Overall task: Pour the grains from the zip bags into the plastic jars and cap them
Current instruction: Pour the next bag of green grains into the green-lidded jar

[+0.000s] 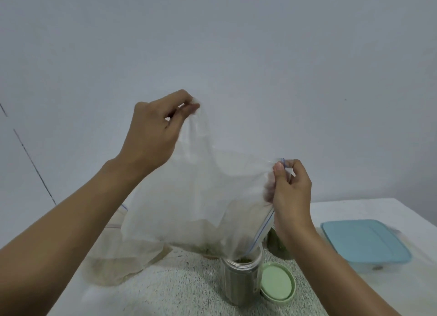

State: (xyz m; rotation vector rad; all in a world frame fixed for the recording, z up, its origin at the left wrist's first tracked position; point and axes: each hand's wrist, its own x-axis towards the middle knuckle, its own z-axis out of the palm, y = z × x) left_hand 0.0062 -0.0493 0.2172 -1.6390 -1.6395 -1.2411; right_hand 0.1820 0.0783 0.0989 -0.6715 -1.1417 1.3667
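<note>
Your left hand (153, 129) pinches a corner of the zip bag (201, 197) and holds it high. Your right hand (290, 192) pinches the zip edge lower down. The bag's mouth hangs right over the open jar (238, 278), with green grains (208, 249) gathered at its low end. The green lid (276, 281) sits just beside the jar, not on it. A second bag (118, 256) lies on the table at left, and a blue-lidded box (364, 242) sits at right.

Two bare hands in shot: the person's left hand (153, 129) and right hand (292, 192), uncovered throughout. The left forearm (71, 221) and right forearm (343, 275) run bare to the picture's edge, slim at the wrists — and there's a short, rounded thumbnail (279, 166) on the right.
</note>
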